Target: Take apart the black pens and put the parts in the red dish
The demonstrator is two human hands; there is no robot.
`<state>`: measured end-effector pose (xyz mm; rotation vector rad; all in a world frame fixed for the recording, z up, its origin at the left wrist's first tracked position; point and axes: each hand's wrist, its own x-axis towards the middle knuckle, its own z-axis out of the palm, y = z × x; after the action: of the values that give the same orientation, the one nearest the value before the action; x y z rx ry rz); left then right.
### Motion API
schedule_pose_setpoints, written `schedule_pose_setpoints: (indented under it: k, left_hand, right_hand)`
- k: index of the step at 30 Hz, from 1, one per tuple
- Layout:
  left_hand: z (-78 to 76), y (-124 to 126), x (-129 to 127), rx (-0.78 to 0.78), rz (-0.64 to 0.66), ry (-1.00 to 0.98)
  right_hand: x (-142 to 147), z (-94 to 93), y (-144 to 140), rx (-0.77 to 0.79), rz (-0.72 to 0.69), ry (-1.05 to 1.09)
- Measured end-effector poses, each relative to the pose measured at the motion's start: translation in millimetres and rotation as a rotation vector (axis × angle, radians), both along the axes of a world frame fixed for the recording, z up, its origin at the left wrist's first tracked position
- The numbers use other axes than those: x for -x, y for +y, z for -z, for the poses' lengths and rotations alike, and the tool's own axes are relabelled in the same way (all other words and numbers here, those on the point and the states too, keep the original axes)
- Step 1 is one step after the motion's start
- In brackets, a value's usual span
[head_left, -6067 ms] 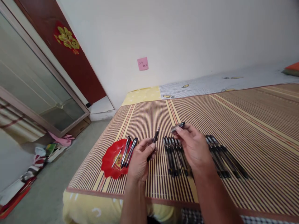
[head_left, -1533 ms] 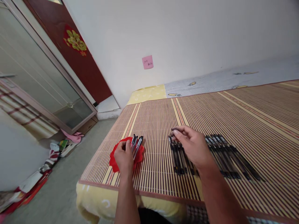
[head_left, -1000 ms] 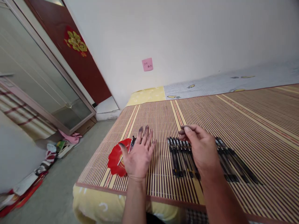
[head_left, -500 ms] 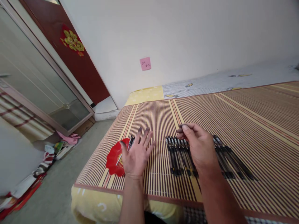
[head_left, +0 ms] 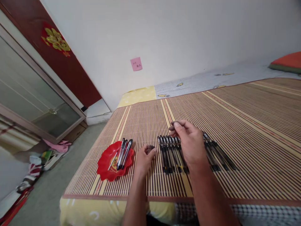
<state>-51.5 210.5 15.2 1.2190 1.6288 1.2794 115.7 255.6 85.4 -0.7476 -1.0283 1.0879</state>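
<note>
A red plate (head_left: 105, 165) lies on the striped mat and holds several black pens (head_left: 124, 150) and a thin refill (head_left: 113, 160). To its right, more black pens (head_left: 169, 153) lie side by side in a row, with a second group (head_left: 216, 153) beyond my right hand. My left hand (head_left: 144, 159) rests on the mat between the plate and the row, fingers curled, with nothing seen in it. My right hand (head_left: 189, 144) hovers over the row and pinches a small dark piece (head_left: 173, 123), apparently a pen cap.
The striped bamboo mat (head_left: 246, 125) covers a bed with a yellow sheet (head_left: 138, 94); its front edge is near me. Left of the bed are bare floor, clutter (head_left: 35, 163) and a glass door (head_left: 35, 103). An orange pillow (head_left: 287, 61) lies far right.
My left hand left a pen on the red plate, opened flat, then curled and moved right toward the pen row. My right hand kept its pinch.
</note>
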Motion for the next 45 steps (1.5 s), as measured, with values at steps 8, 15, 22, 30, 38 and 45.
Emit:
schedule_pose_setpoints:
  k: [8, 15, 22, 30, 38, 45]
  left_hand:
    - [12.7, 2.1, -21.2, 0.152, -0.09, 0.456]
    - [2.5, -0.6, -32.0, 0.244, -0.106, 0.681]
    - [-1.7, -1.9, -34.0, 0.267, -0.12, 0.768]
    - [3.1, -1.5, -30.5, 0.28, -0.126, 0.805]
    - [-4.2, -4.6, -14.5, 0.262, -0.226, 0.754]
    - [1.1, -2.1, -28.5, 0.19, -0.161, 0.624]
  right_hand:
    - [-2.5, -6.4, -0.1, -0.004, 0.009, 0.041]
    - [-5.3, -7.1, -0.6, 0.0, -0.005, 0.036]
    - [-6.4, -4.6, 0.2, -0.006, -0.006, 0.012]
    - [-6.7, -4.0, 0.5, -0.004, -0.007, 0.006]
    - [-5.0, -3.4, 0.7, -0.006, -0.008, -0.01]
    - [-2.9, -5.2, -0.7, -0.014, -0.016, -0.022]
